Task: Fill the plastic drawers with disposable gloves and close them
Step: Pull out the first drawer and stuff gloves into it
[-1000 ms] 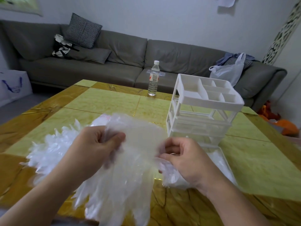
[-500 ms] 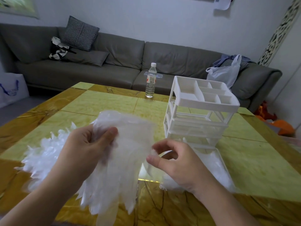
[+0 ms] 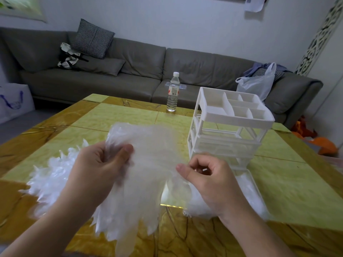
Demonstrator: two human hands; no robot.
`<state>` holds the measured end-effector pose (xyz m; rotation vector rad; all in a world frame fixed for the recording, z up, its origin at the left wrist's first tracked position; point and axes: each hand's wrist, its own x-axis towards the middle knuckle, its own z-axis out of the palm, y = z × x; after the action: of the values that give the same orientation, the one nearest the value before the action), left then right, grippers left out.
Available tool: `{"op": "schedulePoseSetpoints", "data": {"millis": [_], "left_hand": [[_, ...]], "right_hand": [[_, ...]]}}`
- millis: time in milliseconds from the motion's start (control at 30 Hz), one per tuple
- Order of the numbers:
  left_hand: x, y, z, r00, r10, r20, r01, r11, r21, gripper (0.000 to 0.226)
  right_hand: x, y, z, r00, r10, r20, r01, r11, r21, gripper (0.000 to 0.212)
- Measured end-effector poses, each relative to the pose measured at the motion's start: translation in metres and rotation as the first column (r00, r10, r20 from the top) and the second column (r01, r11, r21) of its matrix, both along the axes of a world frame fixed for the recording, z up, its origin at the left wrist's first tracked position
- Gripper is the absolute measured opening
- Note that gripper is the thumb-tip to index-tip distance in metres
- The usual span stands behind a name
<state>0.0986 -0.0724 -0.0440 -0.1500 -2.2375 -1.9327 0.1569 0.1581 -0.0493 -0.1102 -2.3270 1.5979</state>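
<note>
The bunch of thin translucent disposable plastic gloves [image 3: 146,182] hangs between your hands above the yellow marble-patterned table [image 3: 120,117], cuffs up and away from you, finger tips drooping down toward you, so its long axis runs roughly top to bottom. Your left hand [image 3: 98,175] grips the bunch's upper left part, thumb curled over the front. Your right hand [image 3: 209,180] pinches its right edge between thumb and curled fingers. Just beyond your right hand stands the white plastic drawer organiser [image 3: 228,127], its pulled-out bottom drawer [image 3: 254,184] lying right of and under that wrist with gloves inside. Left of your left hand lies a loose pile of white gloves [image 3: 50,180] on the table.
</note>
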Motion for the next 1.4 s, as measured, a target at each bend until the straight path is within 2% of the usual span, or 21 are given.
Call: {"op": "schedulePoseSetpoints", "data": {"millis": [100,300,467,633,733,800,900,967,1100,1400], "left_hand": [[0.000,0.000,-0.002,1.000,0.012,0.001,-0.012,1.000,0.008,0.029],[0.000,-0.001,-0.001,1.000,0.016,0.014,-0.016,0.999,0.028,0.028],[0.001,-0.003,0.000,0.999,-0.016,0.028,0.015,0.999,0.040,0.027],[0.004,0.001,0.001,0.997,-0.071,0.035,0.070,0.997,0.030,0.026],[0.005,0.002,0.001,0.997,-0.067,0.022,0.067,0.998,0.015,0.026],[0.005,0.002,0.001,0.998,-0.068,0.016,0.068,0.998,0.004,0.027],[0.005,0.003,0.000,0.997,-0.073,0.026,0.073,0.997,0.006,0.029],[0.005,0.003,0.000,0.997,-0.064,0.035,0.063,0.998,0.013,0.028],[0.004,0.002,0.000,0.996,-0.070,0.056,0.067,0.996,0.051,0.026],[0.001,-0.002,0.000,0.992,-0.088,0.087,0.077,0.990,0.119,0.023]], "right_hand": [[0.002,0.004,0.005,0.999,0.040,-0.013,-0.040,0.999,0.001,0.043],[0.005,0.004,0.007,0.978,0.197,0.075,-0.174,0.955,-0.241,0.030],[0.004,0.001,0.007,0.971,0.202,0.130,-0.173,0.963,-0.206,0.023],[0.003,-0.008,0.001,0.982,0.160,0.103,-0.149,0.983,-0.111,0.009],[0.004,-0.008,0.003,0.979,0.183,0.089,-0.172,0.978,-0.120,0.023],[0.006,-0.007,0.007,0.975,0.207,0.077,-0.190,0.964,-0.184,0.028],[0.007,-0.007,0.008,0.964,0.261,0.050,-0.223,0.898,-0.378,0.026],[0.006,-0.006,0.006,0.965,0.259,0.041,-0.213,0.867,-0.450,0.025],[0.003,0.000,0.006,0.973,0.229,0.033,-0.200,0.903,-0.380,0.021],[0.001,0.018,0.005,0.957,0.245,0.155,-0.207,0.952,-0.226,0.014]]}}
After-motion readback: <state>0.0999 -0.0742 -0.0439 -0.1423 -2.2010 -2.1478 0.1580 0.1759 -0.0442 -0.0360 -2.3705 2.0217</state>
